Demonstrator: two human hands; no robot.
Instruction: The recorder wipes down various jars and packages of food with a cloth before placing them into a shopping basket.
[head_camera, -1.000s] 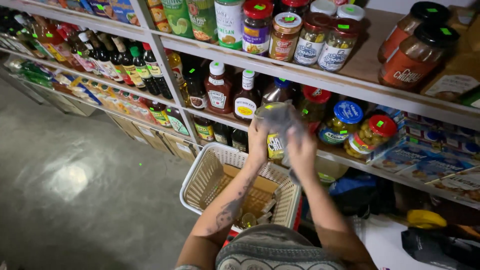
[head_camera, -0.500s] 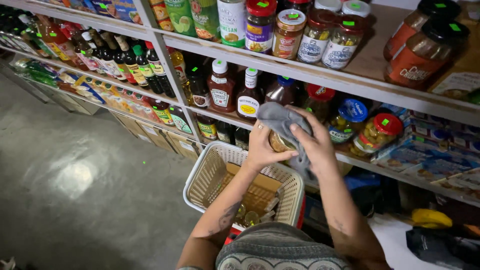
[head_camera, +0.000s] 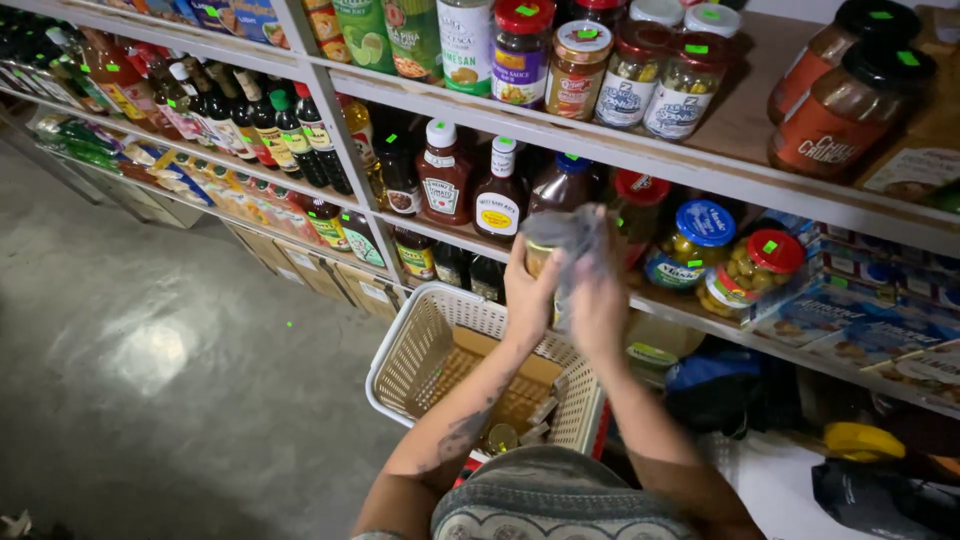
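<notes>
- My left hand (head_camera: 528, 290) grips one jar (head_camera: 548, 240), raised before the shelf (head_camera: 700, 170)
- My right hand (head_camera: 598, 300) presses one grey cloth (head_camera: 585, 235) against it
- One basket (head_camera: 420, 350) below

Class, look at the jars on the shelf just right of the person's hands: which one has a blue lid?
The jar of green olives beside the right hand; its neighbour further right has a red lid.

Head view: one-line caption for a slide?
Left hand holds a jar while right hand wipes it with a grey cloth above a basket.
</notes>
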